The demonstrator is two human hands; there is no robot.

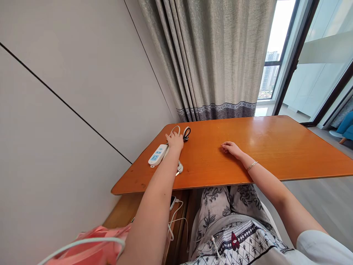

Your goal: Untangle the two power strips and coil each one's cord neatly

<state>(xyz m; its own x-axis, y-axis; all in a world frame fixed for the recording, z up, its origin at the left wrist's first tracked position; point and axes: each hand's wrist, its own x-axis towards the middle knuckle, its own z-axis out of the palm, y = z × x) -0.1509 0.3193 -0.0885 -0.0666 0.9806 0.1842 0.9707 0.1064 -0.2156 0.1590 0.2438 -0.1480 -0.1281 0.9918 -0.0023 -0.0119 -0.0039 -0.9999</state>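
My left hand (175, 140) reaches to the far left of the orange wooden table (264, 147) and rests on a white cable (175, 129) that loops behind it. A white power strip (157, 155) with blue sockets lies just left of that hand. A small black coiled cable (186, 133) sits right of the fingers. A white plug (179, 168) shows beside my left forearm. My right hand (231, 148) lies flat on the tabletop near the middle, fingers loosely together, holding nothing. A thin bracelet (252, 166) circles that wrist.
A grey wall stands at the left, and a grey curtain (212, 59) hangs behind the table. Glass doors (317, 73) are at the right. Below the table edge are a phone (173, 202) with white cords and a pink cloth (93, 246).
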